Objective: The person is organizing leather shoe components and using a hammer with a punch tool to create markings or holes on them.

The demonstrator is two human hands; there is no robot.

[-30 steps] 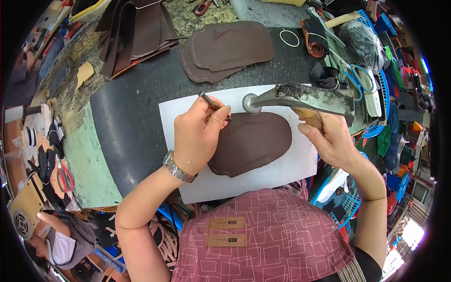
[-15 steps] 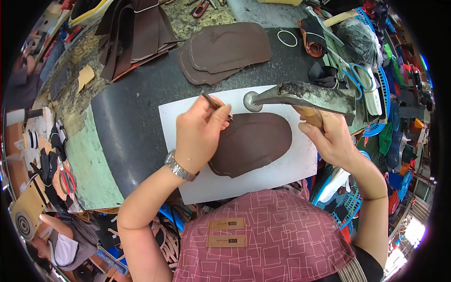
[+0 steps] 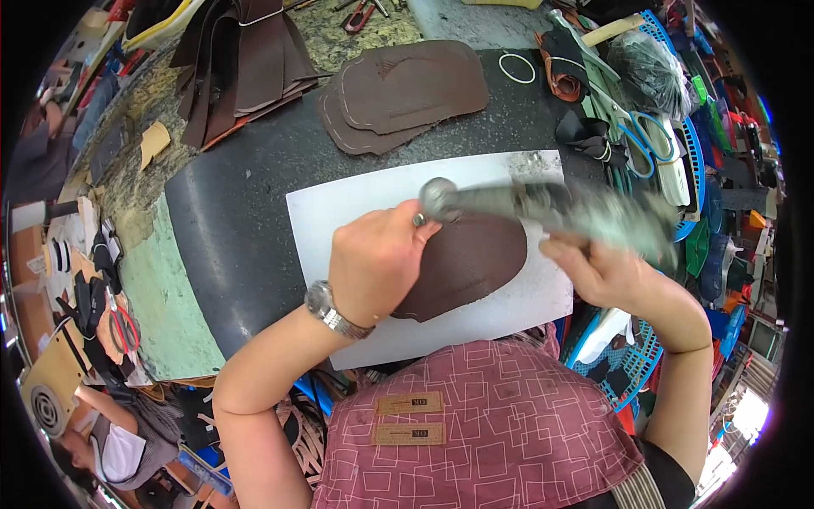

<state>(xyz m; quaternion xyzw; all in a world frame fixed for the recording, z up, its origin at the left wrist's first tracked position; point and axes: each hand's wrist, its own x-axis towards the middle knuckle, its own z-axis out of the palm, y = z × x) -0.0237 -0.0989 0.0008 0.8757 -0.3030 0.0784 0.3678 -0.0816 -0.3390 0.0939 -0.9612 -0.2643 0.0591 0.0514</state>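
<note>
My left hand is closed around a slim metal punch, whose top end shows beside the thumb and whose tip is hidden. My right hand grips a hammer, blurred by motion; its round face hangs right by the punch's top, and I cannot tell whether they touch. Under both lies a dark brown leather piece with a rounded right end, partly covered by my left hand. It rests on a white sheet.
Beyond the sheet, two brown leather pieces overlap on a black mat. Leather strips hang together at the far left. At right are blue-handled scissors and a white ring. Red-handled scissors lie left.
The hammer has swung left and down toward the punch. My left hand has turned, bringing the punch more upright, and shifted slightly right and down.
</note>
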